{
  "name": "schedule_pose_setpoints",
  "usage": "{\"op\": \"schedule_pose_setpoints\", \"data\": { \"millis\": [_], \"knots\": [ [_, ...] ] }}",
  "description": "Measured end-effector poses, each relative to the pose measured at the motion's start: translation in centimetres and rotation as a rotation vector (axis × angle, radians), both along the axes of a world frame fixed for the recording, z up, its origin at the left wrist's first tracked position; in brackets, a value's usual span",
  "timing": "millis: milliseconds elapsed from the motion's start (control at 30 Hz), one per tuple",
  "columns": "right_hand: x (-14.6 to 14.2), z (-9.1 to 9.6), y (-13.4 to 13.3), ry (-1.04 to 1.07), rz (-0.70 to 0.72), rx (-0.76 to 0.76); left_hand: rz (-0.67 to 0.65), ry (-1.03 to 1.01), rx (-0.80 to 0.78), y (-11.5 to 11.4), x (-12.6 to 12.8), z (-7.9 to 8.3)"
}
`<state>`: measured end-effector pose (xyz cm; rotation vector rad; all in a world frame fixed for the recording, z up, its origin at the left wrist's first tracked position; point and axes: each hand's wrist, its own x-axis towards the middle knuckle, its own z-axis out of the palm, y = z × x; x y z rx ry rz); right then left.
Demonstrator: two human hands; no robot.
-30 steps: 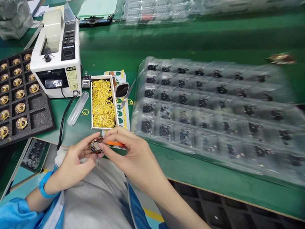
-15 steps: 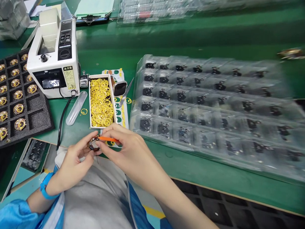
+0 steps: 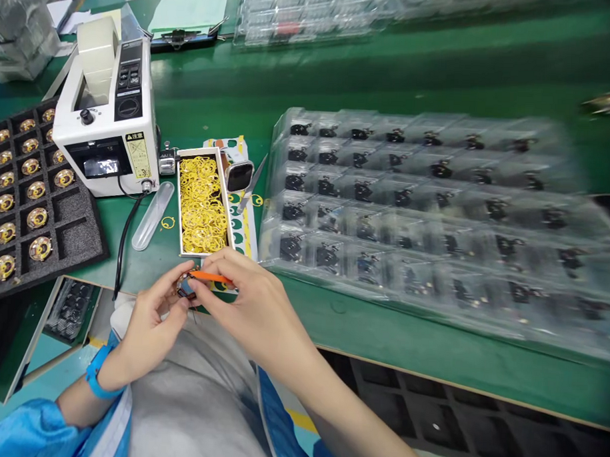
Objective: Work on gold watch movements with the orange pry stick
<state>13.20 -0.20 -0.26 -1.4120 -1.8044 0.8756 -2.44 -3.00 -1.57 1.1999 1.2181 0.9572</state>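
Observation:
My left hand [image 3: 154, 313] is closed around a small round part [image 3: 185, 285] with a dark rim and thin wire-like ends, pinching it by its edge. In my right hand [image 3: 245, 293] is a slim orange stick-like tool [image 3: 212, 277], gripped between thumb and fingers. Its tip rests at the round part; my fingers hide its far end, so I cannot tell its exact kind. Just beyond my hands stands a white box [image 3: 231, 234] full of thin yellow rings [image 3: 203, 205]. A smartwatch-like piece [image 3: 239, 177] and tweezers [image 3: 252, 187] lie to its right.
A white tape dispenser [image 3: 108, 131] stands at the left, beside a black foam tray [image 3: 87, 237] of round gold parts. A clear plastic blister tray [image 3: 408, 285] with dark parts covers much of the bench's right. A clear plastic strip [image 3: 152, 216] lies near the box.
The orange tool and my right hand have shifted slightly left at the round part, which has turned a little. My left hand keeps its hold.

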Motion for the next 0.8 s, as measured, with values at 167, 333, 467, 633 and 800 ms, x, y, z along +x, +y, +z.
{"op": "schedule_pose_setpoints", "data": {
  "millis": [167, 333, 467, 633, 800],
  "knots": [
    [-0.4, -0.5, -0.3, -0.030, -0.020, 0.059, 0.085, -0.048, -0.034, 0.2, 0.5, -0.5],
    [-0.8, -1.2, -0.7, -0.018, -0.094, 0.127, 0.170, -0.142, -0.083, 0.5, 0.9, -0.8],
    [-0.6, -1.4, -0.6, 0.030, -0.022, 0.073, 0.183, -0.227, -0.095, 0.3, 1.1, -0.7],
    [0.0, -1.2, -0.3, -0.014, 0.043, 0.061, 0.083, -0.209, -0.122, 0.4, 0.6, -0.6],
    [0.1, -0.5, -0.5, 0.096, -0.005, 0.216, 0.087, -0.032, 0.002, 1.3, -0.4, 0.1]
  ]
}}
